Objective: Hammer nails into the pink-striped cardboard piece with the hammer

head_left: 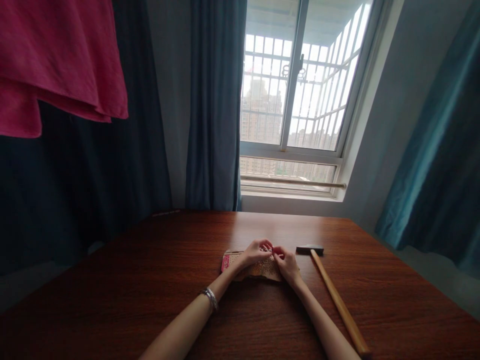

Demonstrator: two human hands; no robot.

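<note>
A flat tan piece, with a pink patch at its left end and many small dark dots, lies on the table under both hands. It looks like torn cardboard, and I cannot tell whether the dots are holes or loose bits. Above it, my left hand bends its fingers into a pinch. My right hand is also pinched, its fingertips meeting those of the left. Something small and dark reddish shows between them, too small to name. To the right of my right hand rests a hammer with a wooden handle and a dark head.
The brown wood table spreads out on all sides of the hands. Beyond its far edge are a barred window and blue curtains. A pink cloth hangs at the upper left. A silver bracelet circles my left wrist.
</note>
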